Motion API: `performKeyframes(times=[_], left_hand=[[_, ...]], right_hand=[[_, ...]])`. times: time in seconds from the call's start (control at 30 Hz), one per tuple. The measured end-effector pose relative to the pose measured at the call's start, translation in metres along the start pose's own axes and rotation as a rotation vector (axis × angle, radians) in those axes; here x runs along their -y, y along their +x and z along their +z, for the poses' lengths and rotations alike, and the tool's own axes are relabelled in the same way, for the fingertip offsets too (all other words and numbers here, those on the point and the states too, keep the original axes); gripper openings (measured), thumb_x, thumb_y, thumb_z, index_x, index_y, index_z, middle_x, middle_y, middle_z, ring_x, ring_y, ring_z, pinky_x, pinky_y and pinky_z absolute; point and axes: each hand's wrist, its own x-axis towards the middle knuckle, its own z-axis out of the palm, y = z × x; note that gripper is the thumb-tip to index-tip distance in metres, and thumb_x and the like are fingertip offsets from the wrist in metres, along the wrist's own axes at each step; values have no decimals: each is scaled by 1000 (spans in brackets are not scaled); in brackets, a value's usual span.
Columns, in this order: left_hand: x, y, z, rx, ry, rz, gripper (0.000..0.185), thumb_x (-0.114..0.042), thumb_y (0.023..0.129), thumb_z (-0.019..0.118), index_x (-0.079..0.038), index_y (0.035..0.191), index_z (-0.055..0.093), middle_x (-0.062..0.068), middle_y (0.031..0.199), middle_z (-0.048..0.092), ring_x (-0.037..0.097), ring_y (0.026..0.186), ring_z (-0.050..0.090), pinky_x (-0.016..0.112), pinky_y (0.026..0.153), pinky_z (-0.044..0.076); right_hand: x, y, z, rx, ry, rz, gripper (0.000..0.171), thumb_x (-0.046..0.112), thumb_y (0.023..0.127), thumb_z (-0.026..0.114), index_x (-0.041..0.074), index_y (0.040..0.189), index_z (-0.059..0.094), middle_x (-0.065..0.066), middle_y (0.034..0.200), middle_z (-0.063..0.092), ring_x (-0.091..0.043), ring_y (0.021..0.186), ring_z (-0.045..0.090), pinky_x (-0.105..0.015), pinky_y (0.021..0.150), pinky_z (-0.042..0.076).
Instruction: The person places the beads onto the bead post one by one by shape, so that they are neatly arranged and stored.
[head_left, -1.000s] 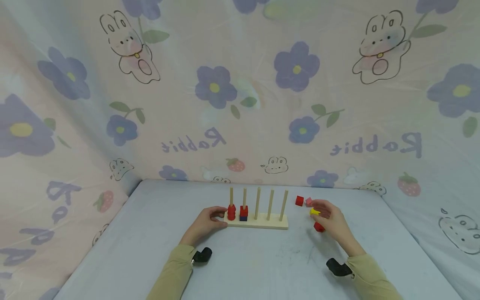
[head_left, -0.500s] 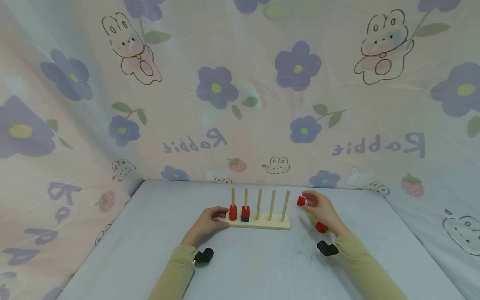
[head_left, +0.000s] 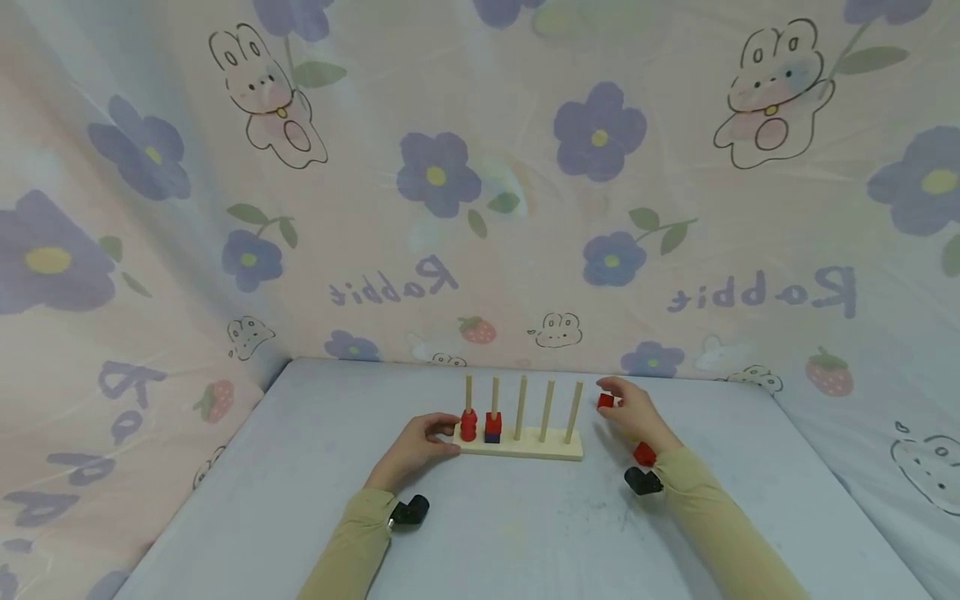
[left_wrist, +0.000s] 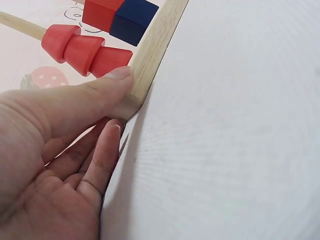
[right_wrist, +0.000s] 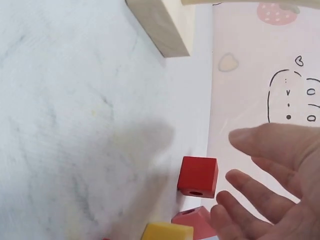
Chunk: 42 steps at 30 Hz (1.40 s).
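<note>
My left hand (head_left: 415, 446) grips the left end of a pale wooden peg stand (head_left: 517, 448); in the left wrist view the thumb presses on its base. Red tapered beads (left_wrist: 85, 52) are threaded on the leftmost peg. The second peg carries a red block (head_left: 492, 421) above a dark blue block (left_wrist: 134, 22). Right of the stand, my right hand (head_left: 633, 414) hovers by a red cube (right_wrist: 197, 175) that has a hole in it. Thumb and fingers are spread apart, and in the right wrist view a gap separates them from the cube.
Beside the red cube lie a pink block (right_wrist: 195, 223) and a yellow block (right_wrist: 167, 232), both partly cut off or covered. Another red block (head_left: 644, 454) rests near the right wrist. A printed curtain (head_left: 517, 250) stands behind the white table (head_left: 525, 533).
My right hand has moved left and farther back, from over the yellow block to the red cube. The left hand keeps its grip on the peg stand.
</note>
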Motion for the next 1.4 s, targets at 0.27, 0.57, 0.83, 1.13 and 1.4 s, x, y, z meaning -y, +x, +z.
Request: performKeyframes(times=[0.27,0.57,0.83,1.13,1.4], left_hand=[[-2,1,0,-3,-7,-12,51,-17,80,78,-8,126,59,4,107,62,18,88,58,35,82,48],[-3,0,0,-7,-12,11,50,-14,80,78,-6,125,59,6,107,63,19,87,57,33,78,48],[-1,0,2,-4,-18,19,49,-15,80,78,-6,124,60,6,109,62,19,89,57,33,78,48],[-1,1,1,-5,-1,-11,50,-17,79,79,-9,125,60,4,107,62,19,88,56,35,80,47],[0,1,0,-8,0,-14,50,-16,79,79,-8,125,60,4,107,62,19,88,57,35,80,48]], right_hand=[[-10,3,3,22,-72,-9,46,-3,81,66,-7,124,53,-29,117,57,-44,98,54,-52,83,46],[-13,3,4,67,-66,57,43,-12,78,60,-3,120,58,-20,108,61,-33,94,55,-48,84,47],[-12,-2,4,103,-98,-2,35,-12,76,64,-6,110,62,-19,103,63,-33,89,59,-48,82,49],[5,-1,-9,26,-8,40,36,-2,85,65,-5,120,60,-21,112,62,-36,100,60,-46,83,51],[37,2,-26,-70,191,68,42,8,92,63,4,132,53,-20,125,58,-35,108,59,-39,75,54]])
